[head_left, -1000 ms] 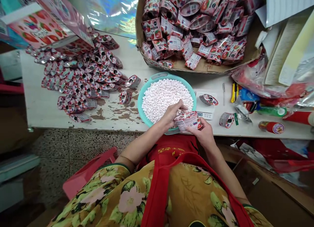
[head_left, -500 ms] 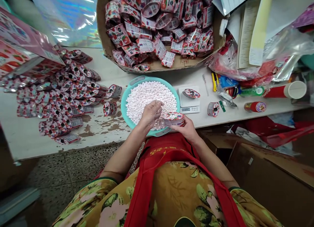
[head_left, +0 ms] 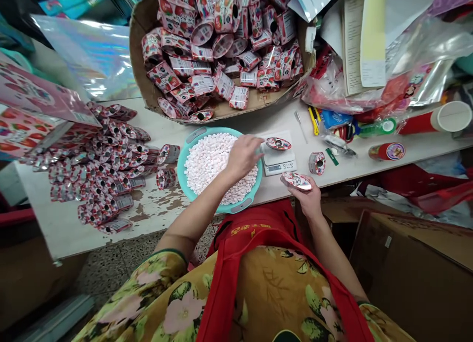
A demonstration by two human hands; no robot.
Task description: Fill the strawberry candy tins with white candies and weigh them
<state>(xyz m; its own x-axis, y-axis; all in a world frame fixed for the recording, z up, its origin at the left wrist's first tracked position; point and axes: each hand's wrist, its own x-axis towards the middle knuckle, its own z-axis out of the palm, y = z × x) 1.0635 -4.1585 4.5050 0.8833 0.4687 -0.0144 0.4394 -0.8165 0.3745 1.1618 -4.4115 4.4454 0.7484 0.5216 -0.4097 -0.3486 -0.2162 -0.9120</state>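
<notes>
My right hand (head_left: 310, 196) is closed around a strawberry-printed candy pack (head_left: 296, 181), its oval end facing up, in front of a small digital scale (head_left: 280, 167). Stretched over the right side of a turquoise basin (head_left: 182, 177) of white pellet candies (head_left: 207, 159), my left hand (head_left: 244, 157) has its fingers extended toward the scale, and I see nothing in them. On the scale plate lies another oval-ended pack (head_left: 278, 143), just beyond the left fingertips. A further pack (head_left: 317, 162) with a dark hole stands right of the scale.
A cardboard box (head_left: 138, 71) full of similar packs stands behind the basin. Rows of packs (head_left: 107, 159) fill the table's left side, with two (head_left: 166, 178) close to the basin. A dropper (head_left: 300, 125), yellow cutter (head_left: 314, 121) and red cup (head_left: 421, 122) lie to the right.
My left hand has moved from above the candies rightward to the scale's edge, its fingers straightening. My right hand has carried its pack right, away from the basin. The view has shifted slightly.
</notes>
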